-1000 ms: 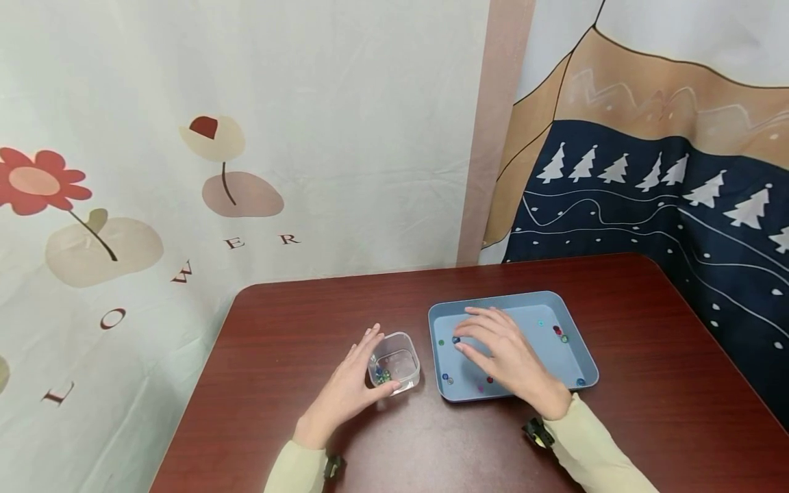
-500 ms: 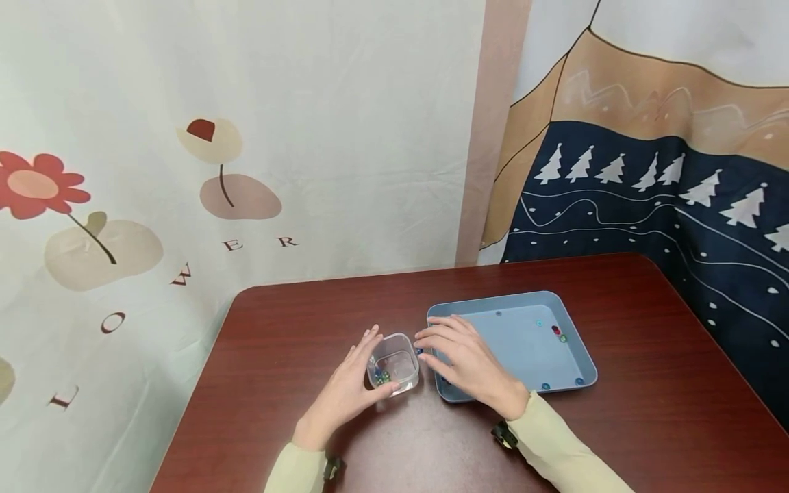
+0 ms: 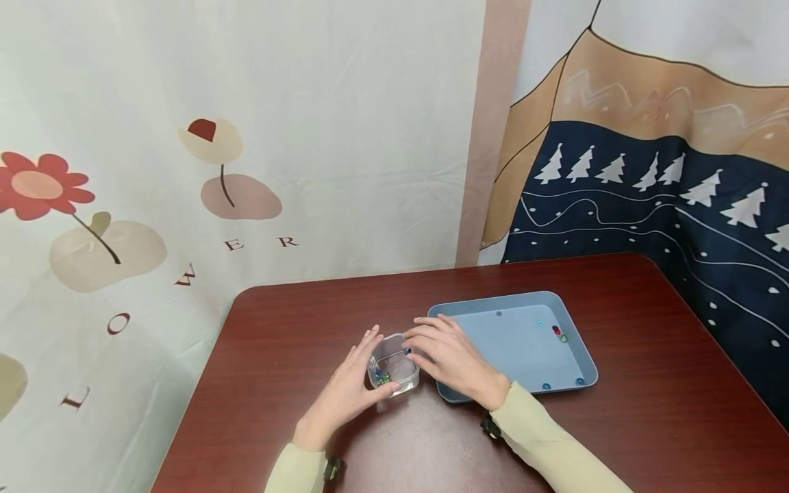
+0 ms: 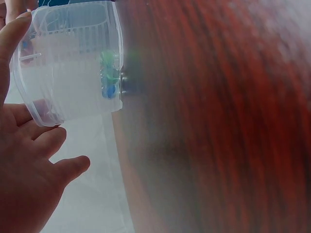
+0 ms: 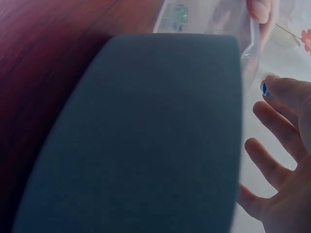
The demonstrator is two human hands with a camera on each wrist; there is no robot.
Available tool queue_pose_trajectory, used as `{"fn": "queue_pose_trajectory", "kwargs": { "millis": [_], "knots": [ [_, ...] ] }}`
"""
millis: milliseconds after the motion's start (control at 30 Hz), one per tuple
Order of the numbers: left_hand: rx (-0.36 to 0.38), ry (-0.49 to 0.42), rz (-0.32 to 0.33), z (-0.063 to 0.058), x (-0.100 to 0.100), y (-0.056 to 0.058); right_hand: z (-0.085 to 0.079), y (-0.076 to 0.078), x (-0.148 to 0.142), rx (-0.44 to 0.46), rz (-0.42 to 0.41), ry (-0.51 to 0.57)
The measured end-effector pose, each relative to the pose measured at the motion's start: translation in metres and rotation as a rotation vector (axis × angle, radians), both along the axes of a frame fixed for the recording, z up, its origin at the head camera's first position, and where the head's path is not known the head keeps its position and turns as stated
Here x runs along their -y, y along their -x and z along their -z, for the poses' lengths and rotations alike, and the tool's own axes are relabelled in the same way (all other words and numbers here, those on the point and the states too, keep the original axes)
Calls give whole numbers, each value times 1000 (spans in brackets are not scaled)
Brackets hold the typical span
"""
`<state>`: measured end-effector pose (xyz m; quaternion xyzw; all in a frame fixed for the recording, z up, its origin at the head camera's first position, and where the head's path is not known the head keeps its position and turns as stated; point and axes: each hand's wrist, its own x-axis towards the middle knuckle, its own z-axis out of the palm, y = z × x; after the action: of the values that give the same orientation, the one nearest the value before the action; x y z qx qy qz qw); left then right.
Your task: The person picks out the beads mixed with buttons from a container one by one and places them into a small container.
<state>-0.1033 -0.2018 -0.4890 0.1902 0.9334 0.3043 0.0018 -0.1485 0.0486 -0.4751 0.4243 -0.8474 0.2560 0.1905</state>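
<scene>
My left hand (image 3: 345, 387) holds a clear plastic box (image 3: 407, 376) on the table, thumb at its near side and fingers at the far side. Several green and blue beads (image 3: 382, 376) lie in the box's left part; the left wrist view shows them through the wall. Over the box's right rim is my right hand (image 3: 446, 359), pinching a small blue bead (image 5: 265, 88) between thumb and forefinger. Its other fingers are spread apart. The blue tray (image 3: 511, 349) stands just right of the box, partly under the right hand and wrist.
In the tray, red and green beads (image 3: 557, 332) sit near the right side. Blue beads (image 3: 546, 387) lie along its near edge, and a dark bead (image 3: 498, 313) near the far edge. The brown table (image 3: 320, 308) ends at a printed curtain (image 3: 370, 171).
My right hand has moved left from above the tray to the box's rim, carrying the blue bead. The left hand and the box have stayed in place.
</scene>
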Motion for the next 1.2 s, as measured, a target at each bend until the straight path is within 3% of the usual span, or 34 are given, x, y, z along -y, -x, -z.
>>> {"fn": "queue_pose_trajectory", "kwargs": {
  "millis": [733,1033,1200],
  "knots": [
    [-31,-11,2,-1,-2,-2,10,3,1,33,13,-28],
    [-5,-5,-5,-1,-3,-2,8,2,-2,29,15,-21],
    [-55,-15,7,1,-2,-1,1,-2,-13,11,25,1]
  ]
}}
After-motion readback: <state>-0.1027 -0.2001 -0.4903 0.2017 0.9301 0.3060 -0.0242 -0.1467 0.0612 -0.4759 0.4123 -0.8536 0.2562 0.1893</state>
